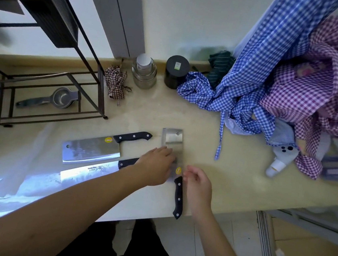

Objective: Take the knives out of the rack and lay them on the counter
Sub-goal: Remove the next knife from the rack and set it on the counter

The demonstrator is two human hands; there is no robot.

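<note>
Three cleavers with black handles lie on the beige counter (pixel 232 177). One cleaver (pixel 91 149) lies sideways with its handle to the right. A second cleaver (pixel 87 171) lies just in front of it, its handle partly under my left hand. The third cleaver (pixel 172 137) points away from me, and its handle (pixel 178 198) reaches the counter's front edge. My left hand (pixel 155 166) rests flat on this third blade. My right hand (pixel 197 183) hovers just right of the handle, fingers loosely curled, holding nothing. The black wire rack (pixel 42 84) stands at the back left.
A metal squeezer (pixel 59 98) lies inside the rack's bottom. A glass jar (pixel 144 72), a black canister (pixel 176 71) and a small checked cloth (pixel 115 84) stand at the back. Blue (pixel 242 90) and purple (pixel 315 92) gingham cloths pile up on the right.
</note>
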